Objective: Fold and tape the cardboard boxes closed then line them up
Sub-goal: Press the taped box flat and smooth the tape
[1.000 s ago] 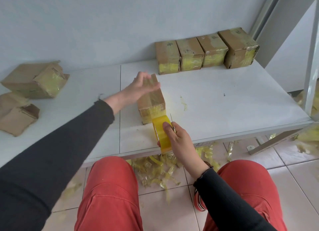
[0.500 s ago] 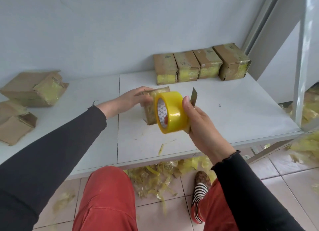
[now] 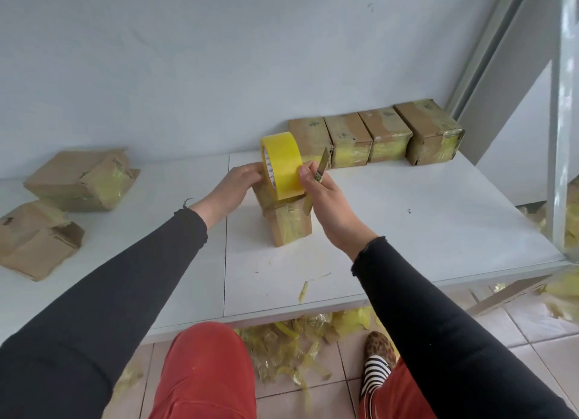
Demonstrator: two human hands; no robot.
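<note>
A small cardboard box stands on end in the middle of the white table, its near face covered in yellow tape. My left hand rests on the box's top left edge. My right hand holds a roll of yellow tape upright on top of the box, together with a small cutter blade sticking up between the fingers. Several taped boxes stand in a row against the back wall.
Two crumpled, loosely folded boxes lie at the table's left end. Yellow tape scraps litter the tiled floor under the table edge. A metal post stands at the right. My red-trousered knees are below the front edge.
The box went from lying flat to lifted to standing on end on the table. My right hand carried the tape roll from the near edge up onto the box's top.
</note>
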